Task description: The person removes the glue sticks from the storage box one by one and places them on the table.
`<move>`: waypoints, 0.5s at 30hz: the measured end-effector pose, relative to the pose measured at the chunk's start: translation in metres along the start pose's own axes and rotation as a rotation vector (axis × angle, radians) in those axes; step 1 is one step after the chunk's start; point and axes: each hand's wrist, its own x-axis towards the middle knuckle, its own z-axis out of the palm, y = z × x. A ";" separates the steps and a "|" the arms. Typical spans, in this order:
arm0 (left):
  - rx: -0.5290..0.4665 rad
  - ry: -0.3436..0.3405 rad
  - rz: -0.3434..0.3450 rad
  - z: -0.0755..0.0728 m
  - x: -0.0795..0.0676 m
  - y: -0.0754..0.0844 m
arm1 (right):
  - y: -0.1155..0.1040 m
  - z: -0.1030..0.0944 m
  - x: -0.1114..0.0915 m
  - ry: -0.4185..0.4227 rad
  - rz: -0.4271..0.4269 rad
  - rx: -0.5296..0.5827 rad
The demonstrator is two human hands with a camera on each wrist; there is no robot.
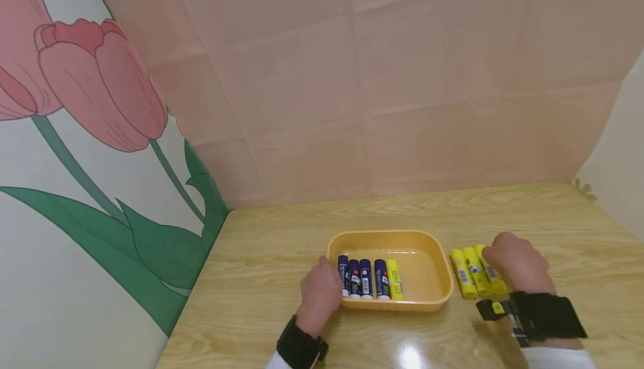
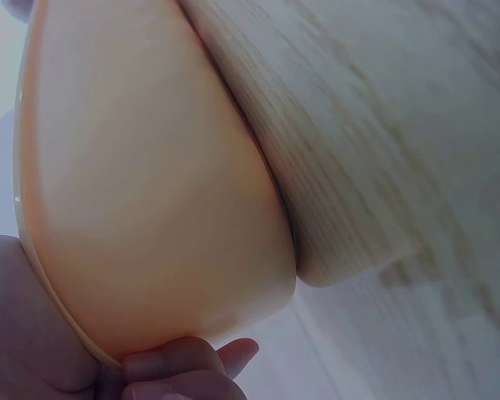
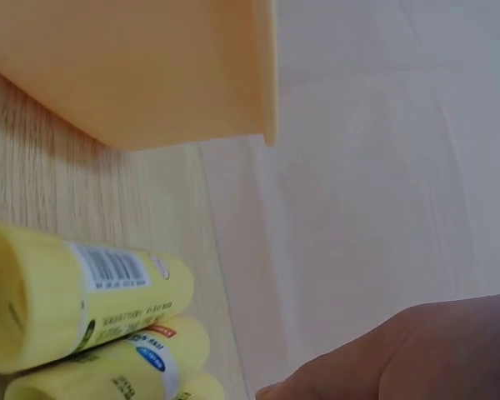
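Note:
The left hand [image 1: 322, 286] grips the left front corner of a yellow-orange plastic tray [image 1: 432, 304]; in the left wrist view its fingers [image 2: 179, 358] lie against the outside wall, below the rim. Inside the tray, several dark blue glue sticks [image 1: 354, 278] and one yellow glue stick [image 1: 394, 280] lie side by side toward the left. Right of the tray, three yellow glue sticks [image 1: 473, 271] lie in a row. The right hand [image 1: 520, 263] is over the upper end of the rightmost one; its fingertips are hidden, so contact cannot be told.
Everything stands on a light wood-grain table [image 1: 261, 268]. A pinkish sheet [image 1: 382, 89] covers the wall behind it, and a tulip-patterned panel [image 1: 100, 151] borders the left side. Straps with small devices [image 1: 548, 316] sit on both wrists.

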 end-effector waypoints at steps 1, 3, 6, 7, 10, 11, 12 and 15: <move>-0.003 -0.004 -0.002 0.000 0.000 0.000 | -0.001 0.000 -0.002 0.020 -0.017 -0.003; -0.009 -0.013 -0.005 -0.001 0.000 0.000 | -0.003 0.000 -0.005 0.050 -0.045 -0.015; -0.021 -0.025 -0.015 -0.001 -0.001 0.000 | -0.009 0.001 -0.007 0.059 -0.066 -0.026; -0.025 -0.029 -0.020 -0.001 -0.001 0.000 | -0.010 0.001 -0.007 0.062 -0.075 -0.035; -0.025 -0.029 -0.023 -0.001 -0.001 0.000 | -0.017 0.002 -0.008 0.069 -0.101 -0.051; -0.025 -0.028 -0.021 -0.001 0.000 0.000 | -0.020 0.003 -0.008 0.073 -0.107 -0.054; -0.026 -0.028 -0.021 -0.001 0.000 0.000 | -0.023 0.003 -0.009 0.079 -0.110 -0.057; -0.026 -0.024 -0.013 -0.001 0.000 0.000 | -0.033 0.004 -0.011 0.096 -0.107 -0.062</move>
